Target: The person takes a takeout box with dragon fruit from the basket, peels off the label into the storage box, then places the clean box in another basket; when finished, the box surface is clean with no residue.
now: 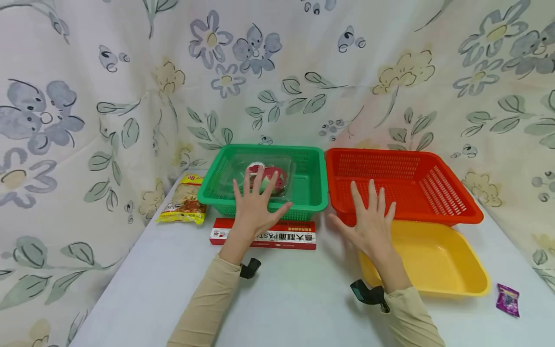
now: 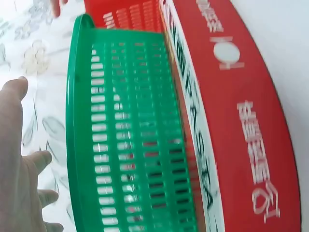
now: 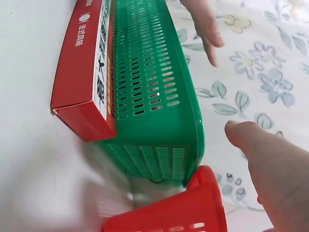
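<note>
With fingers spread, my left hand (image 1: 255, 210) reaches over the near rim of the green basket (image 1: 262, 206) and holds nothing. Inside that basket lies a clear plastic container (image 1: 230, 180) with a red and green item in it, partly covered by my fingers. A red pasta box (image 1: 282, 243) lies along the basket's near side. My right hand (image 1: 370, 225), also spread and holding nothing, hovers by the near left corner of the red basket (image 1: 433, 208). In the right wrist view its thumb (image 3: 251, 135) shows beside the green basket (image 3: 159, 123).
A yellow tray (image 1: 438, 262) sits in front of the red basket. To its right lies a small purple packet (image 1: 508, 300). A yellow food bag (image 1: 184, 200) lies left of the green basket. Floral cloth (image 1: 277, 72) hangs behind the white table (image 1: 299, 294).
</note>
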Tool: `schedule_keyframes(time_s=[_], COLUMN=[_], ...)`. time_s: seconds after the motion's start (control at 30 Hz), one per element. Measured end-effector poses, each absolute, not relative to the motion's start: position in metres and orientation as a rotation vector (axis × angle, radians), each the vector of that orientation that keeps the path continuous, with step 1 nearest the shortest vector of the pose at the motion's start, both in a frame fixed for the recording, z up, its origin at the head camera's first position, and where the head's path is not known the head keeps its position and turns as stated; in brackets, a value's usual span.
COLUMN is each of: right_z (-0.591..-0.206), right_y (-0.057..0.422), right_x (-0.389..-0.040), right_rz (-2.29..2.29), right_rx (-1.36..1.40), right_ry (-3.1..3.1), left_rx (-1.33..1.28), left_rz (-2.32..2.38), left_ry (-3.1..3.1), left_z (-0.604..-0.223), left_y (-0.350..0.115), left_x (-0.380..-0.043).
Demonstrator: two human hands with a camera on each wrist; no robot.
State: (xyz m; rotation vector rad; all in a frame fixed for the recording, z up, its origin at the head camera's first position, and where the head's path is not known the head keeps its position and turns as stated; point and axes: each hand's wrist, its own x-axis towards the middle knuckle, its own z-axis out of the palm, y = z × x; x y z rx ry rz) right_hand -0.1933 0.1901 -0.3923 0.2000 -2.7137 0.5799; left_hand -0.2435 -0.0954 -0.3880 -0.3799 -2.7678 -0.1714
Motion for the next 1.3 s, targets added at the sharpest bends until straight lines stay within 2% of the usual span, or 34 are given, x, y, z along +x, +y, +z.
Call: schedule_keyframes(time_s=[0.63, 1.0, 1.3], right_z=[-0.395, -0.391, -0.374], right_y=[0.182, 0.159, 0.128], right_x=[-0.193, -0.196, -0.234], right_rz=[0.619, 0.745, 0.835], right_rx=[0.277, 0.445, 0.571], right_ry=[-2.677, -2.573, -2.53], left_rx=[-0.104, -0.018, 0.004], left_rz=[-0.598, -0.81, -0.88], left_ry=[-2.61, -2.559, -2.56], left_z=[-0.406, -0.428, -0.424], left_y=[-0.218, -0.22, -0.222], left_x=[-0.262, -0.268, -0.268])
